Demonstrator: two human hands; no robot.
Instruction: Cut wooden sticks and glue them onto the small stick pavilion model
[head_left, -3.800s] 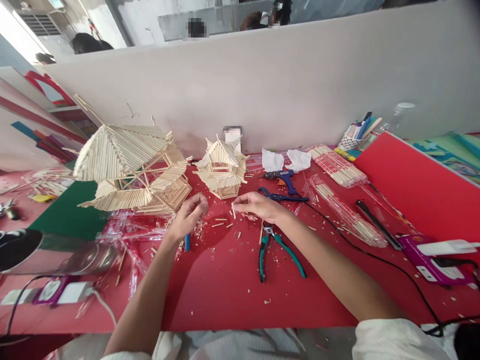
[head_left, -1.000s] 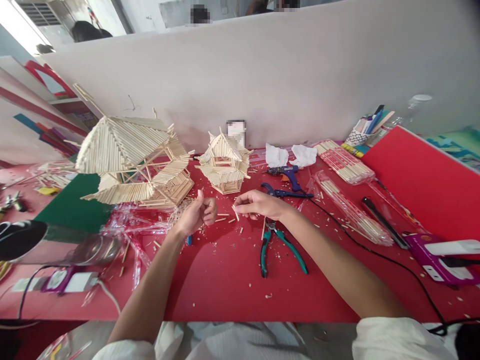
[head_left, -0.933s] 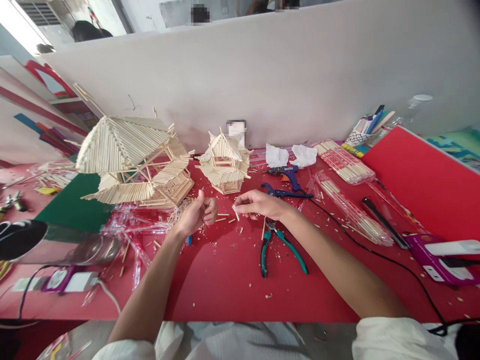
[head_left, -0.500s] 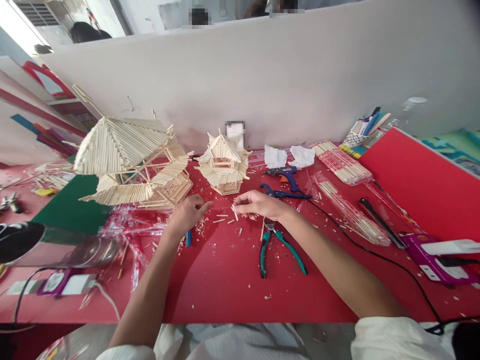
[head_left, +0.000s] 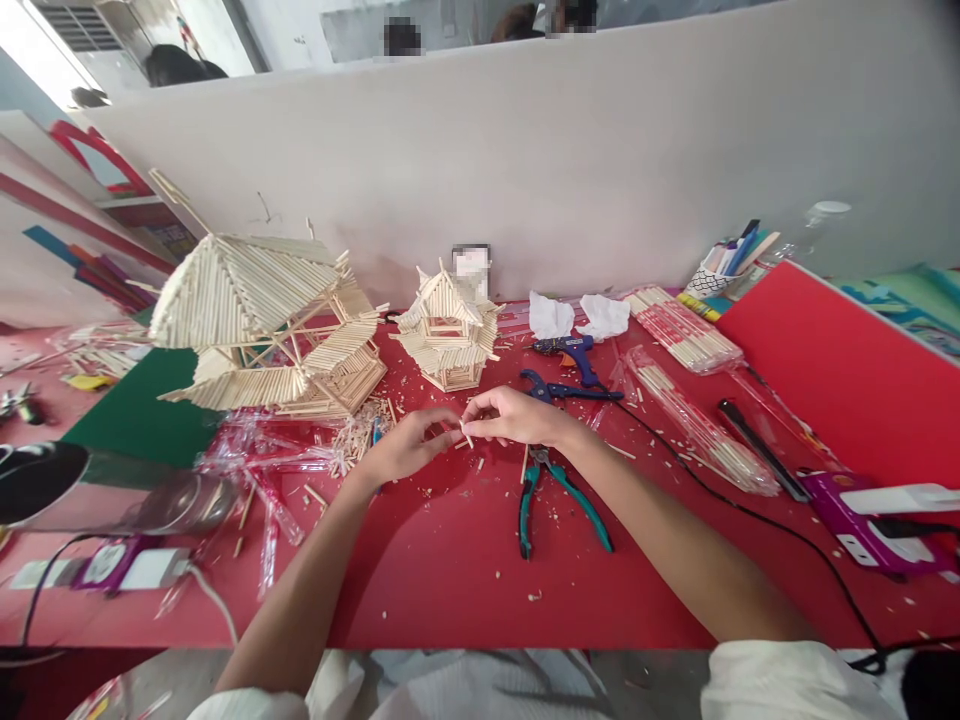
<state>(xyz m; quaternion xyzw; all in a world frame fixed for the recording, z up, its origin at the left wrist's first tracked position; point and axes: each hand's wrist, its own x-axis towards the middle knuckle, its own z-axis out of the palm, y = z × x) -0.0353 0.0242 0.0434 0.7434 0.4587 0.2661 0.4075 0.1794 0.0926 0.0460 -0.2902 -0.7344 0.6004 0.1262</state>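
A short wooden stick (head_left: 469, 437) is pinched in the fingertips of my right hand (head_left: 514, 415). My left hand (head_left: 412, 443) meets it from the other side, thumb and forefinger closed at the same stick; the exact contact is partly hidden. Just beyond my hands stands a small pavilion model (head_left: 448, 335) made of wooden sticks. A larger stick pavilion model (head_left: 247, 300) with a broad roof stands to the left. Teal-handled pliers (head_left: 555, 495) lie with open handles below my right forearm. Cut stick pieces (head_left: 352, 437) are heaped beside my left hand.
A blue glue gun (head_left: 566, 350) and a blue cutter tool (head_left: 566, 388) lie beyond my right hand. Packs of sticks (head_left: 686, 328), a black knife (head_left: 763, 448) and a purple power strip (head_left: 877, 520) are at right. A black cable (head_left: 720, 488) crosses the table.
My left hand has moved right, from beside the scraps to the stick in my right hand. More of the heap of cut pieces now shows.
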